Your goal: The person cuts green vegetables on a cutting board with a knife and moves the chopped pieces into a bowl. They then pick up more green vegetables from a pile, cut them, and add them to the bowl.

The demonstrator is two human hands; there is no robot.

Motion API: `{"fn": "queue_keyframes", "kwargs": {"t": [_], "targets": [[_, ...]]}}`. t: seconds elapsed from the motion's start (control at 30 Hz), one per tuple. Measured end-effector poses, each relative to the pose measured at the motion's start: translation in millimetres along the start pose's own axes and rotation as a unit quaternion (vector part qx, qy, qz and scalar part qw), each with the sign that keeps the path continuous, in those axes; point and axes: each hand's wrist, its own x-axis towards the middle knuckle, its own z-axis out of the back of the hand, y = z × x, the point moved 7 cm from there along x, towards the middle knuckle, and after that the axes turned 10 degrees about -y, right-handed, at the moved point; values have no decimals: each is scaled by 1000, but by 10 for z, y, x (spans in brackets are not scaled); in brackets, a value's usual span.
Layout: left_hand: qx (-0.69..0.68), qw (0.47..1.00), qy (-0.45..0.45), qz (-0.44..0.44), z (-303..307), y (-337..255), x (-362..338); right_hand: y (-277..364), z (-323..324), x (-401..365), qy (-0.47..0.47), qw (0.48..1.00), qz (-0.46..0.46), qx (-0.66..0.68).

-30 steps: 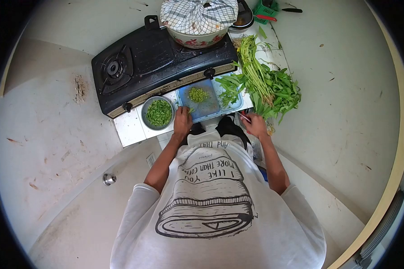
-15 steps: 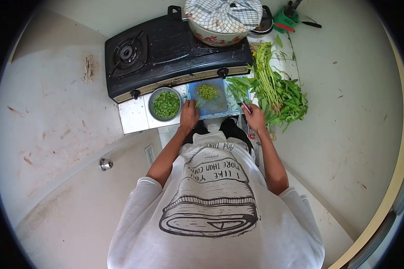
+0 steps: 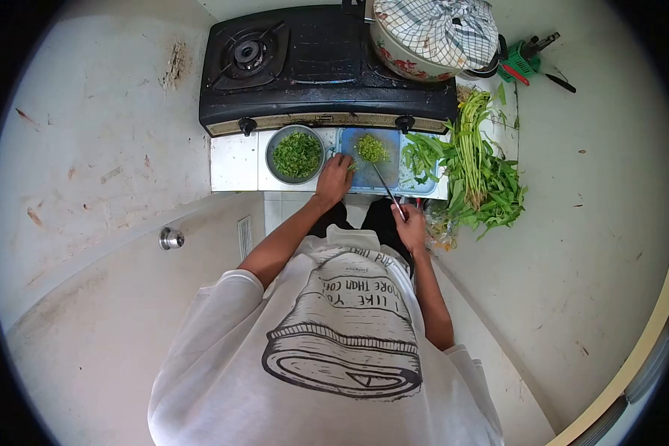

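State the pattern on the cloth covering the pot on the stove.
The cloth is white with a dark grid check; the head view shows it.

Knife (image 3: 383, 184) angled across blue board (image 3: 360, 177), chopped greens (image 3: 372, 149)

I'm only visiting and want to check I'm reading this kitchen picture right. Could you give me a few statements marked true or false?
1. The right hand holds a thin knife that points over the blue plastic cutting board. True.
2. The round metal bowl is empty. False: it holds chopped greens.
3. The left hand lies on the board beside a small pile of chopped greens. True.
4. The flowered pot on the black gas stove stands uncovered. False: a checked cloth covers it.
5. The long leafy green stalks lie left of the bowl. False: they lie right of the board.
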Motion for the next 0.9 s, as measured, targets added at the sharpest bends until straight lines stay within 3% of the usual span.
{"fn": "queue_keyframes", "kwargs": {"t": [0.27, 0.5, 0.6, 0.9], "targets": [[45, 997, 6, -70, -15, -60, -52, 143, -178, 67, 55, 998, -9, 3], [72, 992, 7, -107, -1, -137, -115, 210, -312, 182, 64, 996, 62, -24], [53, 990, -1, -129, -12, -78, -119, 172, -413, 290, 112, 990, 72, -46], [95, 992, 20, -83, -124, -111, -67, 221, -382, 513, 197, 975, 86, -55]]}}
